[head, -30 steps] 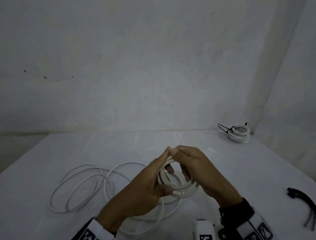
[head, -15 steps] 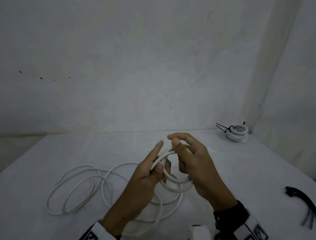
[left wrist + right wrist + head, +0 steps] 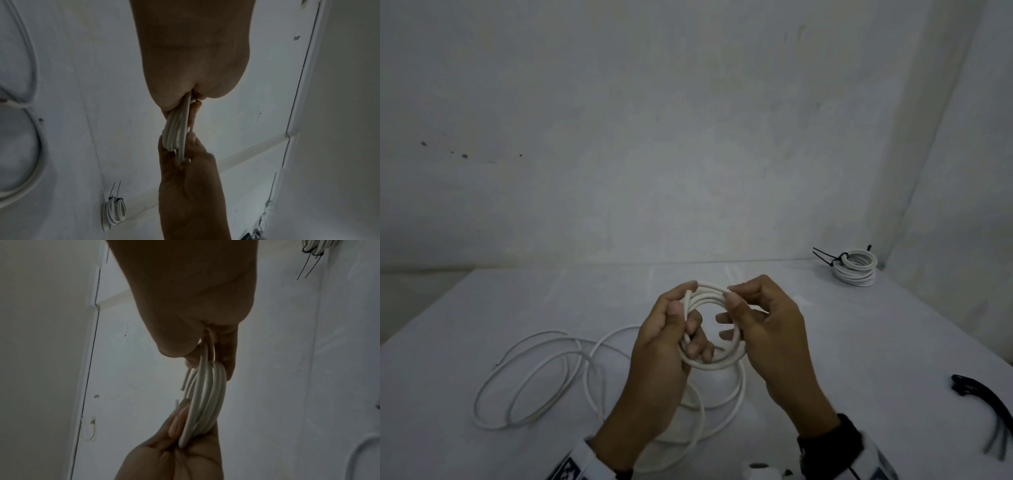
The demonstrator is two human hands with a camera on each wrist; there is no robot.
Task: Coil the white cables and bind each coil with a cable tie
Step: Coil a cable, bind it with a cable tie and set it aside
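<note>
2 hands grip our white coil [image 3: 710, 329]: left hand [image 3: 664, 339], right hand [image 3: 767, 329]. Only the head view shows loose cable [image 3: 534, 380] lower left, black ties [image 3: 993, 414] lower right.

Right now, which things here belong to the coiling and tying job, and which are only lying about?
Job:
- coil gripped by left hand and right hand
- loose cable
- black cable ties

Lying about:
- bound coils, already tied
- table
</note>
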